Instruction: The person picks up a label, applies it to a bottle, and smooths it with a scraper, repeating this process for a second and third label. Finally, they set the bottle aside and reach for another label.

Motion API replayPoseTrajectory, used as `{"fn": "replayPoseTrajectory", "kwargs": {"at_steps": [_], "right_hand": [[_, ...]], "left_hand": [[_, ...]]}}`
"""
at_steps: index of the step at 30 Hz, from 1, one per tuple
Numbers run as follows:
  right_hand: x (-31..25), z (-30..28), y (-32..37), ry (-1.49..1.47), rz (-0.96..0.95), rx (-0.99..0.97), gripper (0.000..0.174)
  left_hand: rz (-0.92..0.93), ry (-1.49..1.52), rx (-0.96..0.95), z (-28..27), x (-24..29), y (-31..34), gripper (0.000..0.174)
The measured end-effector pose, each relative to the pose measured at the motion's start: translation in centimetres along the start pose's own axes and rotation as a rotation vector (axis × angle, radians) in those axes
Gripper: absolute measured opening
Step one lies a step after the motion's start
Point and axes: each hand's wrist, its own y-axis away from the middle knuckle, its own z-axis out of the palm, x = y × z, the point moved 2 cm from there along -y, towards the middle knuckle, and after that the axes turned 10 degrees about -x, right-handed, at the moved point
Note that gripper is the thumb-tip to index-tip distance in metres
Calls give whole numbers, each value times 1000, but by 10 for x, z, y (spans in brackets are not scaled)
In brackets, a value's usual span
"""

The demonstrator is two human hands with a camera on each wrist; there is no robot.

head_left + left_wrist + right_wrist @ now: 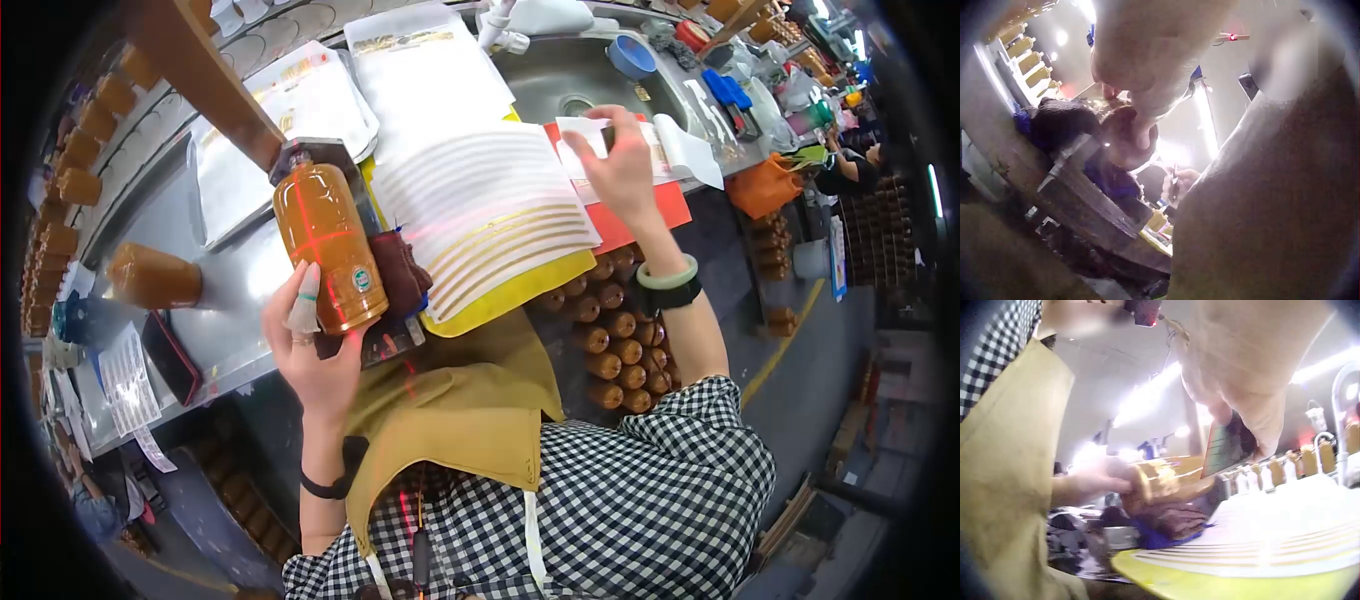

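Observation:
An amber-brown bottle [325, 235] lies tilted on a dark stand, its neck end against a dark holder and red light lines across it. The left hand [318, 375] grips its base end, fingers on one side and thumb on the other. Above a red sheet [665, 205] with white paper, the right hand [628, 175] pinches a small dark flat piece [1232, 447] between thumb and fingers. In the right wrist view, the bottle [1169, 481] lies beyond that piece, held by the left hand [1094, 481]. White sheets with gold stripes [510, 230] lie between the hands.
A second brown bottle [155, 277] and a phone-like dark object [171, 358] are on the metal table at left. Dark cloth [402, 272] sits beside the stand. Behind are a sink [560, 70] and blue bowl [632, 57]; stacked bottles [625, 350] stand below the table edge.

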Motion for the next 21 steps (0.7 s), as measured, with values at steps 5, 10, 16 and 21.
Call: {"fn": "replayPoseTrajectory", "kwargs": {"at_steps": [5,10,16,21], "right_hand": [[158,-53,-13,703,470,24,42],[199,-120,0,550,711,174,33],[252,-193,91,293,928,800,32],[340,-128,162,-188,1080,989,31]], "left_hand": [[-40,54,-5,1,-3,1,82],[-36,72,-4,2,-3,1,83],[-47,-37,-28,1,-2,2,84],[-11,-55,-15,2,2,-1,84]]}}
